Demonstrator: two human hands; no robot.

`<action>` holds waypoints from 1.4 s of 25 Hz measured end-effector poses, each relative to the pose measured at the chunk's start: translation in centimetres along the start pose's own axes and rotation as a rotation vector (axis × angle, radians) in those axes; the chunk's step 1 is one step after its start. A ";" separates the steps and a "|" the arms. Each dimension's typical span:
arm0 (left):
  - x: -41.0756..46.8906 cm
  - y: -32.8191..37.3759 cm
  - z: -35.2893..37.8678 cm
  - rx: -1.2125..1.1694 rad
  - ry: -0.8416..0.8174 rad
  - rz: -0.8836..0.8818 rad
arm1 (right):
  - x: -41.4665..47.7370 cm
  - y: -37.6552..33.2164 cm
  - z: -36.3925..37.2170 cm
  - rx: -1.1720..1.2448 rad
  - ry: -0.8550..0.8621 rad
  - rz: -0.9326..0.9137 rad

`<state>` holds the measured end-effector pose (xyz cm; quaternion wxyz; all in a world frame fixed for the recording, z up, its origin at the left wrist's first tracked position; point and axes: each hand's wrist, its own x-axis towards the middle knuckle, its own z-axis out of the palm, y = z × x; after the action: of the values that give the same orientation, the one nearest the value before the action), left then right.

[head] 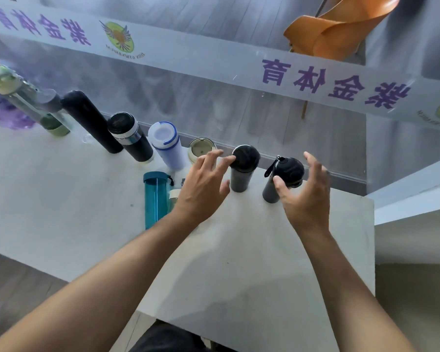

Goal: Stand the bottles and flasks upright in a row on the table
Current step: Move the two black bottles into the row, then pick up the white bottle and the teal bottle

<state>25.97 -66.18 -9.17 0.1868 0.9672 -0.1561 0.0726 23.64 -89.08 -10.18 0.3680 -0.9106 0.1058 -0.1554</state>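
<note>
Counted along the far edge of the white table [61, 199]: eight bottles and flasks upright in a row. From the left: green-based clear bottle [23, 102], clear bottle with a dark cap [52, 102] close behind it, tall matte black flask [92, 120], black flask with a steel band [130, 137], white bottle with a blue-trimmed lid [167, 146], pale cup-like bottle [201, 148] mostly hidden behind the left hand, dark tumbler with a black lid [244, 167], and grey bottle with a black strap cap [283, 179].

In front of the row, two more: teal clear bottle [155, 196], and a small pale-lidded one [173, 199] just beside it, half covered by the left wrist. Cannot tell whether these two are upright or lying.

Left hand [203, 189] spread open, holding nothing, fingertips [230, 160] at the tumbler's lid, thumb near its side. Right hand [308, 191] open and curved around the strap-cap bottle, thumb against its side, fingers apart from it on the far side; no closed hold.

Row set close to the back edge, hard by a glass partition [214, 102] with a frosted printed band. Strap-cap bottle nearest the table's right edge, with a bare strip between. Wide bare tabletop in the near half, under both forearms. Orange chair [341, 29] beyond the glass.
</note>
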 end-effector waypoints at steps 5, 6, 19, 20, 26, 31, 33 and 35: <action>-4.1 -4.9 -1.7 -0.047 0.018 -0.141 | -5.4 -4.7 2.9 0.055 0.019 -0.041; -4.7 -6.1 -1.9 -0.048 0.001 -0.165 | -6.5 -5.5 4.1 0.059 -0.003 -0.045; -2.5 -20.0 1.7 -0.019 -0.376 -0.536 | -6.0 -11.2 23.0 -0.164 -0.658 0.453; -2.3 -20.5 2.3 -0.039 -0.397 -0.551 | -5.6 -11.2 23.6 -0.146 -0.689 0.498; -2.6 -22.2 3.4 -0.206 -0.407 -0.580 | -5.5 -10.7 23.8 -0.017 -0.648 0.549; -4.1 -19.7 0.1 -0.360 -0.262 -0.483 | -6.2 -11.3 19.3 0.089 -0.449 0.464; -5.6 -17.8 -1.1 -0.404 -0.237 -0.433 | -7.7 -11.3 16.9 0.055 -0.442 0.444; -7.0 -15.8 -2.1 -0.421 -0.229 -0.386 | -9.1 -11.1 15.2 0.015 -0.406 0.426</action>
<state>24.47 -49.49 -14.01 0.3746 0.9209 -0.0011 -0.1076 21.56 -68.74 -14.62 0.4128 -0.8776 0.2174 0.1099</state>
